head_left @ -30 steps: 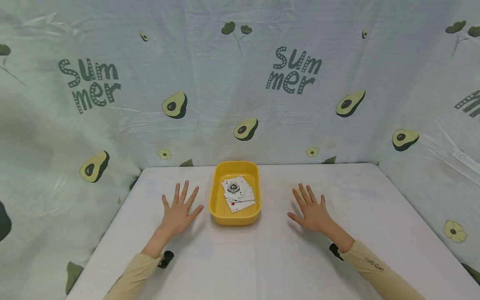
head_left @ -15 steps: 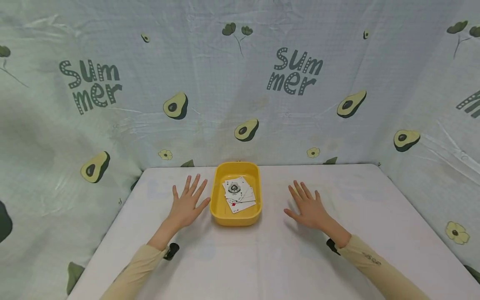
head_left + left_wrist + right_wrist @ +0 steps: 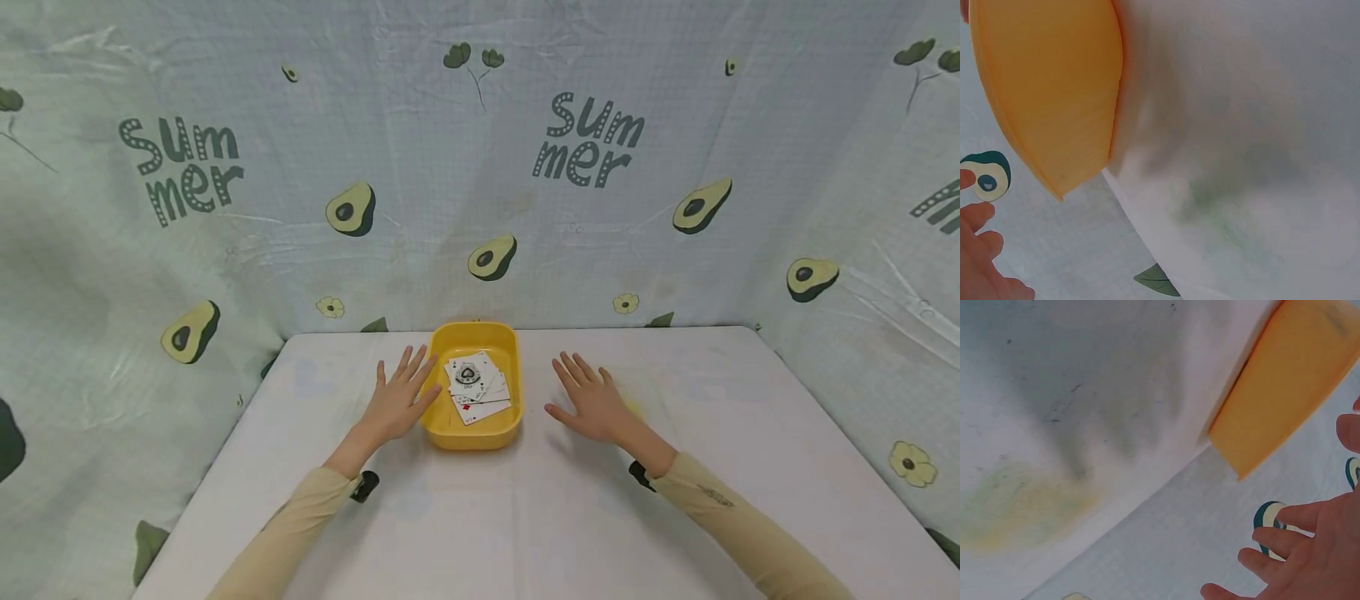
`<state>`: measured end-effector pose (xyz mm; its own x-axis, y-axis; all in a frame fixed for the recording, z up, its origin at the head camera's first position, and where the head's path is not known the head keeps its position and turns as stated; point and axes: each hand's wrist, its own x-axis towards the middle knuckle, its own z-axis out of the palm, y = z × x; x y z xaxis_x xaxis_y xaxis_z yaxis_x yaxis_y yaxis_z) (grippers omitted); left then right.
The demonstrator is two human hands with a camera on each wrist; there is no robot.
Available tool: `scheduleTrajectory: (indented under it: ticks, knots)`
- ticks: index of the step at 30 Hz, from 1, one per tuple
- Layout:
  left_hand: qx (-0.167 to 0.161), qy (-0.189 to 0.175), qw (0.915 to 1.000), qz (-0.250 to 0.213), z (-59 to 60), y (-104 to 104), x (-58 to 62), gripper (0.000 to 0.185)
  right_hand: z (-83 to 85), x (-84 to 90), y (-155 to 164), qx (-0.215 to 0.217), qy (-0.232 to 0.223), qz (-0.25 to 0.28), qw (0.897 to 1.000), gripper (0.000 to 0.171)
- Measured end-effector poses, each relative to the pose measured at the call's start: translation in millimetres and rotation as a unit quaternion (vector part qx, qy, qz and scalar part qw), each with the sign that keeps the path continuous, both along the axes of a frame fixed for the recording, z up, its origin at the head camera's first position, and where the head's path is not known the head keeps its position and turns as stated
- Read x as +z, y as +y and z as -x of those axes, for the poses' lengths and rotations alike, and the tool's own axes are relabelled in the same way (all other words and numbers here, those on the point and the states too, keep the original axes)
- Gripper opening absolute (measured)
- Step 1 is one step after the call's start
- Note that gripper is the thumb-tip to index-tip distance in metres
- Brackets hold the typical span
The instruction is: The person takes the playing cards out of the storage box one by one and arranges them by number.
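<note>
A yellow tray (image 3: 435, 417) stands at the middle back of the white table (image 3: 525, 517), with several playing cards (image 3: 476, 385) lying in it. My left hand (image 3: 402, 398) is spread flat right beside the tray's left wall, fingers straight, holding nothing. My right hand (image 3: 590, 402) hovers open a short way right of the tray, apart from it. The tray's outer wall (image 3: 1047, 94) fills the left wrist view, with my fingertips (image 3: 979, 250) at the lower left. The right wrist view shows the tray (image 3: 1285, 394) and my right fingers (image 3: 1285, 550).
A cloth printed with avocados and "Summer" (image 3: 588, 142) hangs behind and at both sides of the table. A faint yellowish stain (image 3: 1016, 506) marks the tabletop. Black wrist straps (image 3: 365, 486) sit on both beige sleeves.
Both hands have moved inward toward the tray. The left hand has come up against the tray's left side; the right hand has closed part of the gap.
</note>
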<state>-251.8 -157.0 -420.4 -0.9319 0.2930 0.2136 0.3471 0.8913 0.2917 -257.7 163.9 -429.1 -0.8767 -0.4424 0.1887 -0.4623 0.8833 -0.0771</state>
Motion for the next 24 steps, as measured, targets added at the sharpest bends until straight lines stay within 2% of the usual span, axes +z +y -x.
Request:
scheduleTrajectory:
  ticks: [10,16,24]
  knots:
    - [-0.012,-0.013,0.9998,-0.005,11.1,6,-15.3,0.053,14.0,4.1,-25,0.02,-0.003,-0.004,1.0,0.073]
    - [-0.006,-0.024,0.9996,0.016,12.4,9,-27.0,0.054,25.2,5.1,-41,0.032,-0.02,-0.014,0.999,0.071]
    - [-0.003,-0.031,0.9992,0.027,12.3,10,-34.4,0.055,39.9,8.2,-62,0.073,-0.035,-0.026,0.996,0.069]
